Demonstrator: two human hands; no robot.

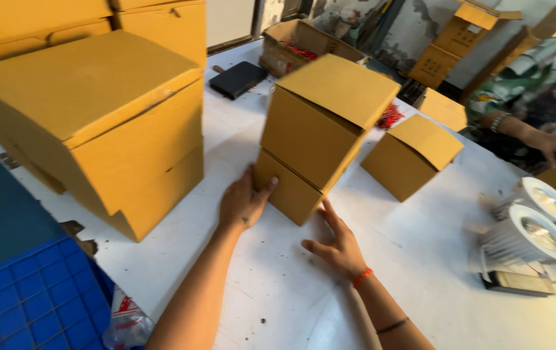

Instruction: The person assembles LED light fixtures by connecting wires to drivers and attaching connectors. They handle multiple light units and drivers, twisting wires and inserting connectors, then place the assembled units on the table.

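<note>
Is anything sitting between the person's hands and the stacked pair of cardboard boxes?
Nothing visible. The left hand lies flat against the lower box and the right hand touches its near corner, with only bare table around them.

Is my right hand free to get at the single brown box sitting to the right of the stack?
Probably yes. The right hand rests open at the stack's lower box, and only bare white table lies between it and the single box.
</note>
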